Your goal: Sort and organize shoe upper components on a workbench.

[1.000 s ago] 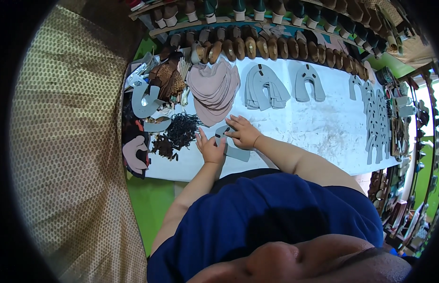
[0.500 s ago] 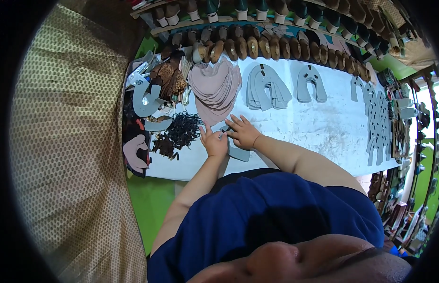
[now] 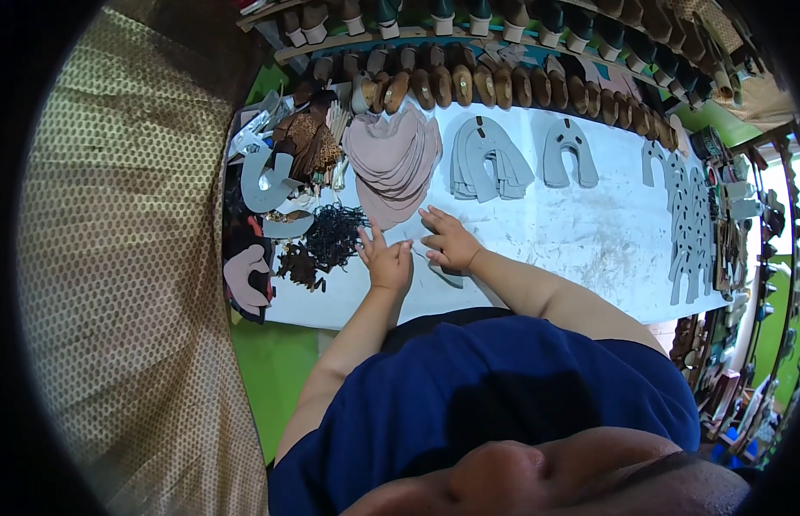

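Note:
My left hand (image 3: 388,263) is low over the white table (image 3: 546,249), its fingers spread and thumb apart, next to a heap of thin black strips (image 3: 335,238). My right hand (image 3: 451,243) reaches in from the right with its fingers apart. Under and beside its palm lies a flat piece, of which a grey edge (image 3: 448,277) shows; the rest is pale or hidden. Neither hand visibly grips anything. Just beyond my fingertips fans a stack of pink curved shoe-upper pieces (image 3: 393,163).
Grey horseshoe-shaped pieces lie in two stacks, one left (image 3: 486,163), one right (image 3: 567,159). More grey cutouts (image 3: 688,224) line the right end. Brown shoe lasts (image 3: 462,86) stand along the back. Leopard-print scraps (image 3: 309,142) and a pink cutout (image 3: 247,279) lie left. A patterned curtain (image 3: 133,258) hangs left.
My hands have drawn slightly apart, and my left fingers have opened out. Less grey of the flat piece shows between them than before; its dark strip is no longer visible.

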Demonstrator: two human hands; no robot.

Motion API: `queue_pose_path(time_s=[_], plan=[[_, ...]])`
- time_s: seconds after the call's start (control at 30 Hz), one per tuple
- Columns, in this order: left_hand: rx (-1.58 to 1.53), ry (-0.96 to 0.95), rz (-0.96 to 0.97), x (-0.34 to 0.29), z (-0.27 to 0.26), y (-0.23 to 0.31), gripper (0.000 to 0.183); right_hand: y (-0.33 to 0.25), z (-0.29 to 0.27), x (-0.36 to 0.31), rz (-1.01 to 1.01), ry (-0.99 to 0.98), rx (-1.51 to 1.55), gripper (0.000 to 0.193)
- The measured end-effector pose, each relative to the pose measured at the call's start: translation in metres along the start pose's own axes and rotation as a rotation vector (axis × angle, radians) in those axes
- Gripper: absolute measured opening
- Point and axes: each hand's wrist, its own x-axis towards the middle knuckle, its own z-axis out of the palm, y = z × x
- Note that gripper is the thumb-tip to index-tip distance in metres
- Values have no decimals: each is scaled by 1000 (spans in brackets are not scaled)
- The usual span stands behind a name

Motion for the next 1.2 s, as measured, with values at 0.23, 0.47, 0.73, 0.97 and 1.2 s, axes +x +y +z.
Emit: queue_pose_path(time_s=[0.23,0.47,0.73,0.97,1.2], plan=[[-26,66,-82,1,4,-4,14,-2,5,0,78,-52,-91,32],[-23,4,-156,11,3,6,12,-3,5,1,68,-47,-107,32],[57,89,-11,15,20,-1,9,-1,9,2,56,-28,-123,30],[63,150,14,10,17,1,10,1,11,1,51,-22,-139,29],[66,192,19,7,14,-3,9,-2,8,2,36,-8,-154,28]])
